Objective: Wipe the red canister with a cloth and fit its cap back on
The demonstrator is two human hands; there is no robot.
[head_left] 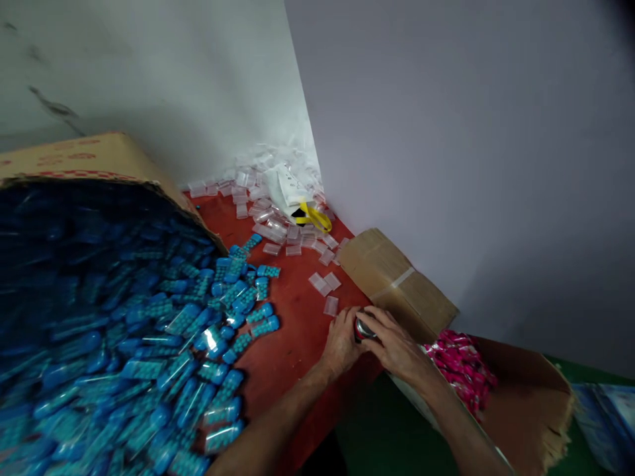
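Note:
Near the red tabletop's right edge, my left hand and my right hand are closed around a small round object. It is silver and dark on top with a bit of red at its side; the fingers cover most of it, so its kind is unclear. A few small clear plastic boxes lie just beyond the left fingers. To the left spreads a big heap of clear containers with blue ends, filled with turquoise beads.
A large carton lies behind the blue heap. More clear boxes, a white bag and a yellow strap sit in the corner. At right, an open carton with a folded flap holds pink wrapped pieces.

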